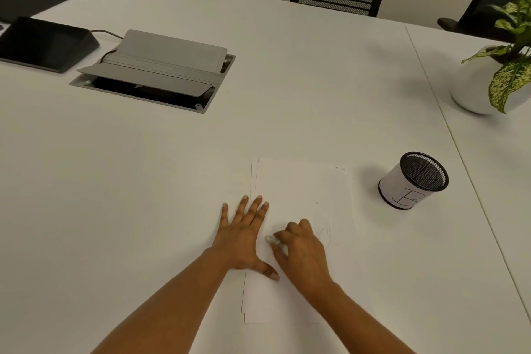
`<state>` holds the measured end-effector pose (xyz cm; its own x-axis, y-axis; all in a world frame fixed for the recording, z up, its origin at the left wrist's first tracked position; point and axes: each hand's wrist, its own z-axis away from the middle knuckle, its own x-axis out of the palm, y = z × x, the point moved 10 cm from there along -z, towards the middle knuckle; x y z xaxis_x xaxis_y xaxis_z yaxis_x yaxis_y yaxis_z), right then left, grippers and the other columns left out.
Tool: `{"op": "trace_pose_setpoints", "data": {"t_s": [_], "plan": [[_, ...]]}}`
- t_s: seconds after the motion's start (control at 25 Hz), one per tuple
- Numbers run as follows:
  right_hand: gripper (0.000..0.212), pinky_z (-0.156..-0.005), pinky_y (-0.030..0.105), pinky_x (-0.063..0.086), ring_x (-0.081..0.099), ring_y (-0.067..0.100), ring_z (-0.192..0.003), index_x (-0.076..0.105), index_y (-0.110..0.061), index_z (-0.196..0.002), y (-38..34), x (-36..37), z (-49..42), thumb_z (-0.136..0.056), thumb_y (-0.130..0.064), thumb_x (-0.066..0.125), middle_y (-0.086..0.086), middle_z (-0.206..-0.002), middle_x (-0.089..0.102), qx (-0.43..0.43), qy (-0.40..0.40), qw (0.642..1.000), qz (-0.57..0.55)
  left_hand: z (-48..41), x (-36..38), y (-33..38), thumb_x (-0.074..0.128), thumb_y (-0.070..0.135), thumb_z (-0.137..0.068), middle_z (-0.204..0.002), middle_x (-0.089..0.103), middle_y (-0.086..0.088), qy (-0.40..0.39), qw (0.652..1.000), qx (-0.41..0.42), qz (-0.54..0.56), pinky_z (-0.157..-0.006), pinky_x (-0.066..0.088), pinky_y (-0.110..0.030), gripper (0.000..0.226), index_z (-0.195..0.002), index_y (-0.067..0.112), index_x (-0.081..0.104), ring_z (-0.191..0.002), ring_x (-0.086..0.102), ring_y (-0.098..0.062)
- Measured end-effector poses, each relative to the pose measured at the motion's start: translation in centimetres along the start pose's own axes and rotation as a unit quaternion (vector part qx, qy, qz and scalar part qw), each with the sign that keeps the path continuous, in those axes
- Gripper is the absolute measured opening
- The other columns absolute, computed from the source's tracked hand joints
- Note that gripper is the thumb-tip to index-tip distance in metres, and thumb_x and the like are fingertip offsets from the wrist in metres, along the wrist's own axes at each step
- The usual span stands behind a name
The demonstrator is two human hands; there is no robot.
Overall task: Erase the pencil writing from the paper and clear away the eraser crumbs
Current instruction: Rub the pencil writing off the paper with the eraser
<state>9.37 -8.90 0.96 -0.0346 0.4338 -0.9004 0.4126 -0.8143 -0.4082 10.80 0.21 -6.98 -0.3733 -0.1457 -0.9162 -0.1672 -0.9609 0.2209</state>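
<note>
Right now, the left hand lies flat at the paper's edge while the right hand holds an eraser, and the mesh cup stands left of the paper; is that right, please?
No: the head view shows the mesh cup right of the paper. The left hand lies flat at its edge and the right hand holds the eraser.

Two arms in view, both bare from wrist to frame edge: left forearm [172, 302], right forearm [365, 316]; left hand [244, 238] and right hand [301, 250] uncovered as well. Fingers slim; fingernails [274, 276] on the left hand longish with rounded tips; polished or not, can't tell; right hand's nails mostly hidden.
</note>
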Motion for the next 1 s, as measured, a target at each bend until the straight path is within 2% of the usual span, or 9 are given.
{"op": "trace_pose_setpoints", "data": {"t_s": [0.12, 0.24, 0.36, 0.48, 0.52, 0.64, 0.72, 0.84, 1.0], "plan": [[0.027, -0.062, 0.024, 0.037, 0.050, 0.019, -0.090, 0.069, -0.009, -0.094, 3.2, -0.8, -2.6, -0.091, -0.031, 0.052, 0.005, -0.086, 0.066, 0.064, 0.020, 0.998, 0.020, 0.0, 0.0, -0.1, 0.050, 0.091, -0.043, -0.143, -0.039, 0.006, -0.004, 1.000, 0.000, 0.000, -0.101, -0.026, -0.053, 0.140, -0.139, 0.025, -0.028, -0.127, -0.041, -0.019], [0.029, -0.064, 0.022, 0.036, 0.046, 0.017, -0.096, 0.066, -0.009, -0.098, 4.2, -1.0, -3.9, -0.093, -0.030, 0.046, 0.006, -0.092, 0.065, 0.102, 0.025, 0.993, 0.045, 0.2, -0.1, -0.1, 0.050, 0.090, -0.043, -0.139, -0.040, 0.007, -0.003, 1.000, 0.000, 0.000, -0.101, -0.026, -0.052, 0.140, -0.139, 0.025, -0.027, -0.125, -0.042, -0.019], [0.025, -0.062, 0.023, 0.037, 0.049, 0.018, -0.093, 0.068, -0.008, -0.092, 1.8, 0.1, -2.4, -0.092, -0.025, 0.050, 0.007, -0.086, 0.065, 0.080, 0.011, 0.997, 0.017, 0.1, -0.1, 0.0, 0.051, 0.089, -0.045, -0.145, -0.036, 0.004, 0.001, 1.000, 0.001, 0.000, -0.102, -0.025, -0.053, 0.138, -0.140, 0.025, -0.026, -0.128, -0.040, -0.021], [0.007, -0.047, 0.022, 0.038, 0.058, 0.020, -0.071, 0.072, -0.011, -0.069, -1.3, 0.8, -0.4, -0.072, -0.016, 0.075, 0.004, -0.062, 0.063, 0.005, -0.016, 1.000, 0.011, 0.0, 0.0, 0.0, 0.054, 0.085, -0.050, -0.148, -0.034, 0.004, 0.000, 1.000, 0.000, -0.001, -0.101, -0.026, -0.052, 0.134, -0.140, 0.025, -0.025, -0.131, -0.038, -0.021], [0.006, -0.046, 0.022, 0.038, 0.058, 0.019, -0.070, 0.073, -0.012, -0.070, -1.3, 0.5, -0.6, -0.070, -0.017, 0.076, 0.003, -0.061, 0.064, -0.010, -0.001, 1.000, 0.028, 0.0, 0.0, 0.0, 0.053, 0.086, -0.049, -0.146, -0.035, 0.005, 0.002, 1.000, 0.000, 0.001, -0.100, -0.027, -0.051, 0.135, -0.140, 0.025, -0.025, -0.129, -0.039, -0.020], [0.024, -0.061, 0.025, 0.036, 0.050, 0.019, -0.089, 0.070, -0.012, -0.095, 0.9, 0.2, -2.5, -0.090, -0.030, 0.054, 0.004, -0.084, 0.067, 0.024, 0.004, 0.999, 0.027, 0.0, -0.1, -0.1, 0.049, 0.091, -0.044, -0.139, -0.041, 0.007, 0.006, 1.000, 0.002, 0.000, -0.100, -0.027, -0.051, 0.138, -0.137, 0.026, -0.030, -0.125, -0.043, -0.020], [0.031, -0.065, 0.024, 0.034, 0.047, 0.017, -0.094, 0.067, -0.012, -0.100, 2.5, -0.2, -4.0, -0.093, -0.034, 0.046, 0.005, -0.092, 0.067, 0.067, 0.016, 0.997, 0.036, 0.0, 0.0, -0.2, 0.047, 0.092, -0.043, -0.137, -0.043, 0.007, 0.008, 1.000, 0.000, -0.002, -0.100, -0.027, -0.051, 0.138, -0.132, 0.026, -0.035, -0.123, -0.045, -0.020], [0.031, -0.065, 0.022, 0.036, 0.046, 0.016, -0.097, 0.066, -0.012, -0.100, 3.3, -0.2, -4.2, -0.093, -0.035, 0.047, 0.005, -0.093, 0.065, 0.108, 0.021, 0.994, 0.012, -0.1, 0.1, -0.3, 0.046, 0.093, -0.042, -0.137, -0.043, 0.007, 0.004, 1.000, -0.003, 0.000, -0.101, -0.027, -0.051, 0.138, -0.129, 0.026, -0.038, -0.123, -0.045, -0.020], [0.028, -0.059, 0.021, 0.033, 0.047, 0.015, -0.087, 0.069, -0.010, -0.086, 1.3, 0.6, -1.4, -0.090, -0.032, 0.053, 0.005, -0.078, 0.062, 0.059, 0.011, 0.998, -0.004, -0.2, 0.1, -0.2, 0.047, 0.092, -0.042, -0.138, -0.042, 0.007, 0.005, 1.000, -0.003, 0.000, -0.100, -0.026, -0.052, 0.138, -0.138, 0.026, -0.029, -0.125, -0.044, -0.021]]}}
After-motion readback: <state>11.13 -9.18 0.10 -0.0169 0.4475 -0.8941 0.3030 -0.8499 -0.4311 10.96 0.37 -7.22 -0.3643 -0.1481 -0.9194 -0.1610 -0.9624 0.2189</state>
